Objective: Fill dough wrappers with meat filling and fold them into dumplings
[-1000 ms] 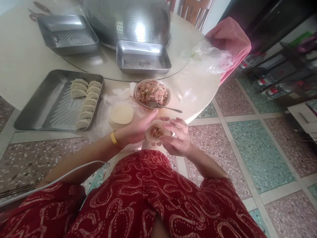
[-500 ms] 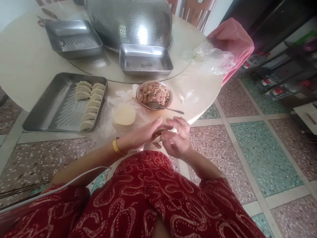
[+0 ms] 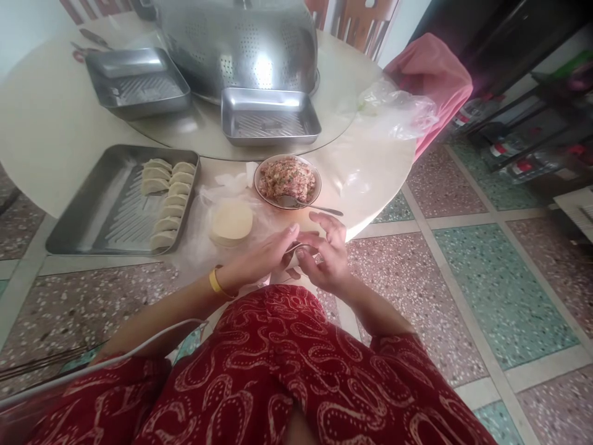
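Between my two hands, just in front of my body, is a dumpling [image 3: 293, 254], its wrapper folded over and mostly covered by fingers. My left hand [image 3: 266, 254] cups it from the left and below. The thumb and forefinger of my right hand [image 3: 330, 254] pinch its edge, while the other fingers stick up. Beyond them stands a bowl of minced filling [image 3: 287, 176] with a metal spoon [image 3: 319, 207] resting in it. A stack of round wrappers [image 3: 231, 221] lies on a plastic bag left of the bowl.
Folded dumplings [image 3: 169, 201] line the right side of a large metal tray [image 3: 88, 216] at left. Two smaller trays [image 3: 271, 139] [image 3: 139, 108] and a big perforated metal colander [image 3: 241, 43] stand farther back. A clear plastic bag [image 3: 398, 111] lies by a pink-covered chair [image 3: 430, 80].
The wrapper has been folded over, and the filling visible before is now hidden. My right fingers have drawn in along the edge. The view has shifted slightly.
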Demonstrator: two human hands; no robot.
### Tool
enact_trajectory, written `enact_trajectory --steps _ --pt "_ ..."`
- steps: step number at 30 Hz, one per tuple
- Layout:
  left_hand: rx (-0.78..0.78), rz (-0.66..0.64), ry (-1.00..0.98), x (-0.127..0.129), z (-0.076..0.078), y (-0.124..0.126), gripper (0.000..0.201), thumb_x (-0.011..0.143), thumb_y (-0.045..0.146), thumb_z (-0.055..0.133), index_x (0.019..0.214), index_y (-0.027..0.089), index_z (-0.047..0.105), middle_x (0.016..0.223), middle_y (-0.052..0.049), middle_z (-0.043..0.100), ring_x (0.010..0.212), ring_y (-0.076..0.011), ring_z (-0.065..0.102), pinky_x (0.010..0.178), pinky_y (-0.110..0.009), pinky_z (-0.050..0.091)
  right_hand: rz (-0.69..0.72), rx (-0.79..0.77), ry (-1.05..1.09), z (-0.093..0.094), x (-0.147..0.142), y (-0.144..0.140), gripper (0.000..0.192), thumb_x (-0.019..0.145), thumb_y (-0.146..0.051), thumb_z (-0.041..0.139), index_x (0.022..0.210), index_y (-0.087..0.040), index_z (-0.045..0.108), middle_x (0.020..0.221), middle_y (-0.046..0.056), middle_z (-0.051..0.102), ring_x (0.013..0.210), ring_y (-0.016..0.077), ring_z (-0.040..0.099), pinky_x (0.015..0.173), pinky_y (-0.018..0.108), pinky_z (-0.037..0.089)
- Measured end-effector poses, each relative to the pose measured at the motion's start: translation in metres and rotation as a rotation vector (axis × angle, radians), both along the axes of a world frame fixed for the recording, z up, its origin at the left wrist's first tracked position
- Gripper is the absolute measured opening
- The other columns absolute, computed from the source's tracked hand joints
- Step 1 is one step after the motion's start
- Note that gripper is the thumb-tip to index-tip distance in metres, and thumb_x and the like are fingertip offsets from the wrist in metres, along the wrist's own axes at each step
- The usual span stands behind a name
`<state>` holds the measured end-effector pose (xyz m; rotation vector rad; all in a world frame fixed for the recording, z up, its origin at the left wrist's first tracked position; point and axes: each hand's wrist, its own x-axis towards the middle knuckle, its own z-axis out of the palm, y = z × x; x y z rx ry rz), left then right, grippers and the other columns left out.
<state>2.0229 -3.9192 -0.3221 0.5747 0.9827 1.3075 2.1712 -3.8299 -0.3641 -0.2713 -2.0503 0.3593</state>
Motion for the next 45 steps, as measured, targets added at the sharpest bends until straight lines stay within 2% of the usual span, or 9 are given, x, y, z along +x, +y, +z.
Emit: enact_trajectory --steps 3,6,14,20,25,28,32,40,45 --pt "-0.01 -0.065 0.213 0.0 -0.006 -0.001 0.034 0.098 0.039 0.048 0.12 0.026 0.07 0.119 -0.001 0.069 0.132 -0.0225 0.049 0.106 -0.029 0.044 0.069 -0.031 -0.015 0.001 0.002 0.003 0.017 0.091 -0.021 0.056 0.106 -0.025 0.061 0.138 0.007 0.05 0.126 0.0289 0.052 0.096 0.051 0.054" --pt "0.06 -0.043 0.23 0.0 -0.009 0.001 0.037 0.097 0.033 0.048 0.129 0.024 0.065 0.128 -0.002 0.066 0.137 -0.0207 0.045 0.107 -0.026 0.043 0.136 -0.072 -0.037 0.0 0.003 0.005 0.011 0.093 -0.02 0.055 0.101 -0.025 0.061 0.137 0.007 0.051 0.122 0.0265 0.055 0.097 0.05 0.054" --pt "0.171 -0.147 0.453 -0.004 0.004 0.001 0.04 0.094 0.033 0.055 0.134 0.03 0.057 0.134 -0.005 0.059 0.111 -0.0212 0.062 0.081 -0.027 0.055 0.225 -0.221 -0.018 -0.004 -0.004 0.009 0.011 0.097 -0.02 0.049 0.104 -0.025 0.055 0.137 0.009 0.051 0.127 0.0227 0.056 0.095 0.045 0.059" --pt "0.169 0.069 0.895 -0.005 -0.004 -0.015 0.062 0.082 0.038 0.073 0.138 0.027 0.048 0.13 -0.01 0.057 0.09 -0.0167 0.065 0.067 -0.025 0.056 0.216 -0.356 0.022 0.003 -0.015 0.011 0.007 0.101 -0.028 0.046 0.1 -0.026 0.052 0.13 0.007 0.057 0.116 0.0208 0.064 0.091 0.044 0.061" --pt "0.431 0.279 1.21 -0.003 -0.005 -0.013 0.043 0.088 0.034 0.066 0.127 0.023 0.051 0.121 -0.01 0.06 0.105 -0.0198 0.063 0.072 -0.028 0.06 0.225 -0.377 0.029 0.011 -0.023 0.007 0.006 0.101 -0.029 0.046 0.099 -0.029 0.052 0.104 0.004 0.066 0.128 0.0224 0.057 0.094 0.045 0.059" --pt "0.542 0.438 1.401 -0.004 -0.004 -0.012 0.03 0.09 0.03 0.064 0.116 0.021 0.053 0.12 -0.011 0.058 0.117 -0.023 0.058 0.088 -0.037 0.06 0.21 -0.408 0.011 0.013 -0.024 0.005 0.007 0.101 -0.028 0.046 0.1 -0.029 0.052 0.107 0.004 0.067 0.128 0.0215 0.057 0.096 0.045 0.058" --pt "0.616 0.5 1.602 -0.006 -0.002 -0.013 0.01 0.092 0.025 0.06 0.099 0.02 0.057 0.118 -0.009 0.054 0.113 -0.0205 0.059 0.091 -0.035 0.059 0.204 -0.4 0.007 0.014 -0.023 0.005 0.007 0.1 -0.028 0.047 0.099 -0.028 0.054 0.107 0.004 0.067 0.13 0.0221 0.056 0.096 0.044 0.057" --pt "0.658 0.515 1.655 -0.01 0.003 -0.008 0.005 0.092 0.02 0.058 0.093 0.016 0.06 0.106 -0.01 0.059 0.101 -0.0195 0.064 0.085 -0.034 0.058 0.235 -0.341 0.001 0.02 -0.024 0.006 0.007 0.099 -0.023 0.049 0.1 -0.028 0.054 0.102 0.003 0.068 0.127 0.0219 0.058 0.094 0.043 0.058" --pt "0.665 0.517 1.577 -0.01 0.004 -0.01 0.004 0.092 0.018 0.056 0.09 0.017 0.06 0.096 -0.006 0.068 0.093 -0.0174 0.066 0.082 -0.032 0.057 0.329 -0.394 -0.04 0.024 -0.019 0.007 0.009 0.098 -0.023 0.053 0.104 -0.028 0.056 0.118 0.005 0.064 0.121 0.0204 0.061 0.09 0.038 0.06"
